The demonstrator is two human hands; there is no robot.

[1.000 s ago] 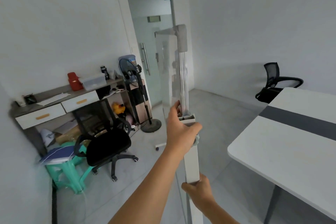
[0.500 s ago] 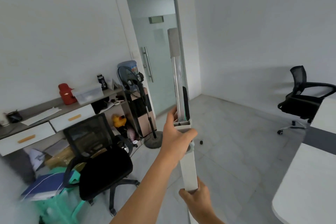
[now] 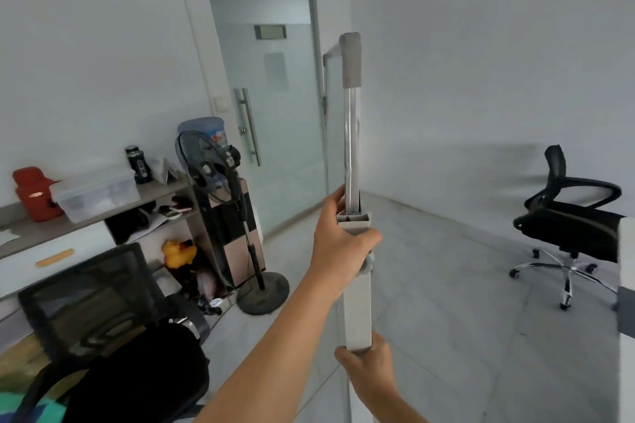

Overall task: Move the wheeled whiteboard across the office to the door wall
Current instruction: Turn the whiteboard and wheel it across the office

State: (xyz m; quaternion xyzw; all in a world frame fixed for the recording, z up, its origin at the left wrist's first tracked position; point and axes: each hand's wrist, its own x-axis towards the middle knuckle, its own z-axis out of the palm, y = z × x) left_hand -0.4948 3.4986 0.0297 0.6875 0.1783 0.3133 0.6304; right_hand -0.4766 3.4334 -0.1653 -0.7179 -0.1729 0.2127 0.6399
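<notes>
The head view shows the whiteboard (image 3: 351, 134) edge-on, straight ahead of the person, its near upright post standing between the camera and the frosted glass door (image 3: 275, 106). The left hand (image 3: 338, 244) is wrapped around the top of the white lower post where the thinner metal frame slots in, thumb up along the frame; the right hand (image 3: 369, 369) is closed round the same post lower down. Compared with a second ago, the view has swung to the right: the white table (image 3: 625, 278) that filled the right side then is now only a sliver at the frame's edge, the black office chair (image 3: 567, 216) by the far wall has come fully into sight, and the desk chair (image 3: 113, 326) at lower left looms larger and closer. The door also looks bigger and the board's grey top cap (image 3: 350, 60) now sits to the right of it. That suggests the board is rolling forward across the open tiled floor (image 3: 464, 302) toward the door wall, with the table cleared. My judgement is that the move is about midway: open floor lies ahead, but the standing fan (image 3: 223, 216) and its round base sit close to the left of the path, so the wheels, which are out of sight, could catch there.
</notes>
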